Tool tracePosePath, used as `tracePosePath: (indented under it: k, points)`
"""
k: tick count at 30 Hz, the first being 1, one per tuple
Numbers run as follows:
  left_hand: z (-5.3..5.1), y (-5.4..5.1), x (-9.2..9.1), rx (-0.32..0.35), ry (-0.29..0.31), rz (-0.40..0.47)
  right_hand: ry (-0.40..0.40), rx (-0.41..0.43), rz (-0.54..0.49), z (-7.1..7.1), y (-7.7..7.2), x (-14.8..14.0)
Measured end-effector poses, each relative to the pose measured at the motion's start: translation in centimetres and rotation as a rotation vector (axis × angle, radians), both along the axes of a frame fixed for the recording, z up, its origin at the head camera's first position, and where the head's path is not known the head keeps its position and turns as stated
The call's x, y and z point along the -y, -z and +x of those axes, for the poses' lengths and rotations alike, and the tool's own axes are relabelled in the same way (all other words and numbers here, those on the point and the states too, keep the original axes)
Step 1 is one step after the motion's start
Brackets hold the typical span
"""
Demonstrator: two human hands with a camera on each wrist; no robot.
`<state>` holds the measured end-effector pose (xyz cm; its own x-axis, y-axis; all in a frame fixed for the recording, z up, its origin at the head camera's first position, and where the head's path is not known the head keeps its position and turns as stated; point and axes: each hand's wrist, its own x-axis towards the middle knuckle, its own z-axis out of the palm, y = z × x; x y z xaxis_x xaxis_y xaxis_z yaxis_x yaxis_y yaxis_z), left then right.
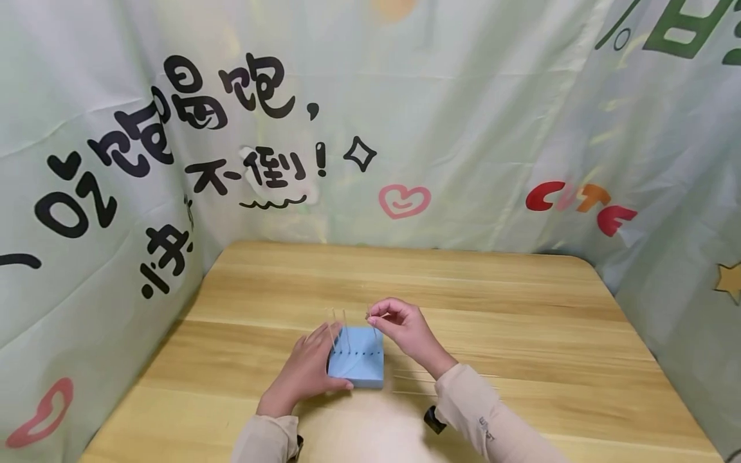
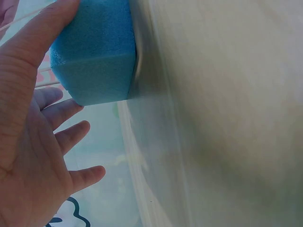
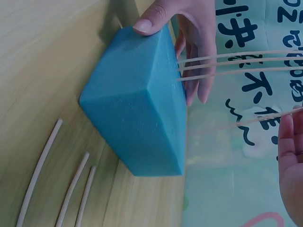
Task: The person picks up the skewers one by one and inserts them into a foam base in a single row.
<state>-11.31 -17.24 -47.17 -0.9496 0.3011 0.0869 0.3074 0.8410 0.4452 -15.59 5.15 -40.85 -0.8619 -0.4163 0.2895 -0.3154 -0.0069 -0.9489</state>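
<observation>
A blue foam block (image 1: pixel 361 372) with a row of small dark holes across its top stands on the table. Three thin pale sticks (image 3: pixel 227 63) stick up from its left part. My left hand (image 1: pixel 309 363) holds the block at its left side, the thumb (image 2: pixel 35 35) on the near face and other fingers spread past the far side. Above the block's right end, my right hand (image 1: pixel 405 325) pinches another thin stick (image 3: pixel 255 118) between thumb and fingertips. That stick's lower end points down at the block's top; whether it sits in a hole I cannot tell.
Three loose thin sticks (image 3: pixel 39 172) lie on the wooden table (image 1: pixel 521 308) to the right of the block, partly under my right forearm. A printed curtain (image 1: pixel 463 128) hangs behind the table and along its sides.
</observation>
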Motion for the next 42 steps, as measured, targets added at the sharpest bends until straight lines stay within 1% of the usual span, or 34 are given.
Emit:
tracePosePath:
  k: [5, 9, 10, 11, 12, 17, 18, 23, 29, 34, 37, 42]
  points:
    - [-0.4, -0.4, -0.4, 0.004, 0.009, -0.008, 0.017, -0.028, -0.014, -0.1, -0.4, 0.4]
    - [-0.7, -0.5, -0.4, 0.001, 0.012, -0.015, 0.003, -0.054, -0.038, -0.2, -0.4, 0.7]
    - [-0.7, -0.5, -0.4, 0.002, 0.013, -0.016, 0.000, -0.061, -0.045, -0.2, -0.3, 0.8]
    - [-0.7, -0.5, -0.4, 0.003, 0.013, -0.017, -0.012, -0.090, -0.061, -0.9, 0.9, 0.9]
    - [-0.7, -0.5, -0.4, 0.005, 0.013, -0.013, -0.015, -0.092, -0.067, -0.9, 1.0, 1.0]
    - [-0.7, -0.5, -0.5, 0.009, 0.013, -0.007, -0.010, -0.056, -0.072, -0.9, 0.8, 1.5]
    - [-0.7, -0.5, -0.5, 0.008, 0.014, -0.006, 0.000, -0.024, -0.060, -0.3, -0.3, 1.5]
    - [-0.6, -0.5, -0.5, 0.010, 0.012, -0.008, 0.001, 0.010, -0.044, -0.2, -0.2, 1.7]
    - [-0.6, -0.3, -0.4, 0.019, 0.005, -0.015, 0.002, 0.064, -0.002, -0.1, 0.8, 2.0]
    - [-0.5, -0.3, -0.3, 0.009, 0.007, -0.021, -0.015, 0.058, 0.032, 0.2, 1.6, 2.3]
    - [-0.4, -0.3, -0.2, 0.010, 0.005, -0.017, -0.025, 0.036, 0.053, 0.8, 1.2, 2.4]
    - [-0.2, -0.2, -0.1, 0.021, -0.004, -0.010, -0.030, 0.036, 0.063, 1.6, 0.5, 2.4]
